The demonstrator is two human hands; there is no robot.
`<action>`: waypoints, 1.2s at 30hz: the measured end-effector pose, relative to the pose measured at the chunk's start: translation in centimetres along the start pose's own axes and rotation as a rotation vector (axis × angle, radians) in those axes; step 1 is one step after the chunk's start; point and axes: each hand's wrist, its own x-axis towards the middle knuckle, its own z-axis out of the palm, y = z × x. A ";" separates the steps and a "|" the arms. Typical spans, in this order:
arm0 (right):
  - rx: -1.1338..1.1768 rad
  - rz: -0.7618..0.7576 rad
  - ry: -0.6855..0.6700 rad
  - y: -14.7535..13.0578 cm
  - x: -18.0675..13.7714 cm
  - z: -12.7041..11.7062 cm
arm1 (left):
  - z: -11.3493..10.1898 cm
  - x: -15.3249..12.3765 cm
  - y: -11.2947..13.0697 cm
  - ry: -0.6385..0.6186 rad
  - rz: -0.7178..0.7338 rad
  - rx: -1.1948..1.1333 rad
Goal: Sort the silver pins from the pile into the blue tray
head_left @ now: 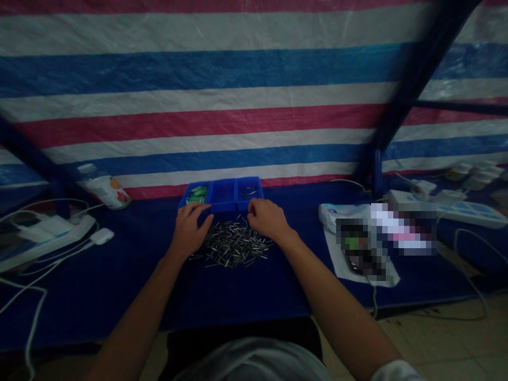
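On the desk (246, 299), work looks early: three blue bins (223, 205) beyond the left hand (191, 226) and right hand (270, 218) hold little, while one metal heap (235, 248) lies between them. The left spreads wide; the right curls narrow, contents hidden. Green packets (197, 193) and pins (249, 190) defy counting.

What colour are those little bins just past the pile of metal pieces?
The bins are blue, all three; the head view, the only one, shows it.
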 end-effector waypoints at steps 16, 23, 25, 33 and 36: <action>-0.035 0.024 0.109 0.7 0.7 1.5 | 0.0 0.3 0.0 -0.121 0.017 -0.121; -0.023 0.004 0.108 0.7 0.8 1.3 | -0.1 0.2 -0.1 -0.122 0.013 -0.127; -0.005 -0.018 0.104 0.7 0.8 1.3 | -0.2 0.2 0.0 -0.126 0.015 -0.135; 0.057 -0.108 0.066 1.0 1.2 2.0 | -0.1 0.2 -0.2 -0.134 0.010 -0.150; 0.046 -0.100 -0.018 1.5 1.2 1.8 | -0.1 0.2 -0.3 -0.136 0.007 -0.153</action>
